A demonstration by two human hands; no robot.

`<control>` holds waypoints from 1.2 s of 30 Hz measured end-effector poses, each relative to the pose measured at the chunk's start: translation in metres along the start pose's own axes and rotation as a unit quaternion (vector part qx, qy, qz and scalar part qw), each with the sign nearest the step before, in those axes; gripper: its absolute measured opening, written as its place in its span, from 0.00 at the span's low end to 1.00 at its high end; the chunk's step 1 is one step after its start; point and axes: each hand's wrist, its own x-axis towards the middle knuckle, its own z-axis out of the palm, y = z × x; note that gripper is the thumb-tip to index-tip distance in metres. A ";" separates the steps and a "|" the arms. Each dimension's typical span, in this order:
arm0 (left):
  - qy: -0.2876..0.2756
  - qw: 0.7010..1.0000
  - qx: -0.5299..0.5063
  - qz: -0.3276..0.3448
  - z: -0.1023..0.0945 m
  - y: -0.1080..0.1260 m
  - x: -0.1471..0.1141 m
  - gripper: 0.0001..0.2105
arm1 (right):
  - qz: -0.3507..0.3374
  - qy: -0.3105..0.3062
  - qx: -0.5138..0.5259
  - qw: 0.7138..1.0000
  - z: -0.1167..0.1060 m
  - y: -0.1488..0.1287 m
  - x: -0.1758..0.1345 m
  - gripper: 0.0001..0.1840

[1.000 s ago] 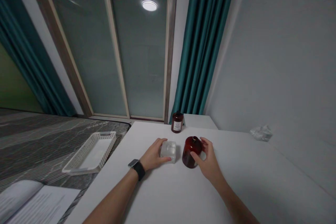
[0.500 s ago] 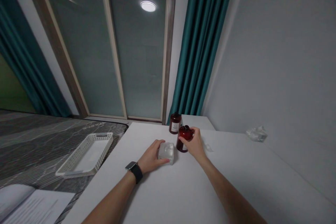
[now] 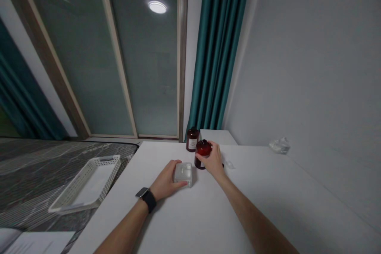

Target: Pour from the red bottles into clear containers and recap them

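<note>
My left hand (image 3: 167,180), with a dark watch at the wrist, is closed around a clear square block-like container (image 3: 183,174) on the white table (image 3: 190,222). Just behind and right of it stands a dark red-brown bottle (image 3: 203,149) with a label partly covered by fingers. My right hand (image 3: 212,160) grips that bottle from its right side, thumb at the front. A second brown bottle (image 3: 192,143) with a white label stands upright farther back, touched by neither hand. Small clear plastic (image 3: 229,164) lies right of my right hand.
Crumpled clear plastic (image 3: 279,145) lies at the table's back right, by the wall. Left of the table, a white perforated basket (image 3: 53,207) rests on a dark patterned surface, with an open book (image 3: 44,242) nearer me. A teal curtain (image 3: 214,67) hangs behind.
The view has turned slightly right, so everything sits farther left. Both hands keep their holds; the bottle in my right hand looks nearly unmoved on the table.
</note>
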 end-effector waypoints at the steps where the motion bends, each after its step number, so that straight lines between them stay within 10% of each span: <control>1: -0.002 1.000 -0.001 -0.001 0.000 0.001 0.000 0.27 | 0.001 -0.004 0.000 1.000 -0.002 0.001 -0.001 0.39; 16: -0.007 1.000 0.015 -0.020 0.000 0.008 -0.002 0.27 | 0.026 -0.018 -0.080 0.996 -0.102 0.100 -0.008 0.13; 36: -0.055 0.998 0.042 0.006 -0.005 0.009 -0.007 0.31 | 0.009 -0.052 -0.174 0.983 -0.086 0.091 -0.025 0.08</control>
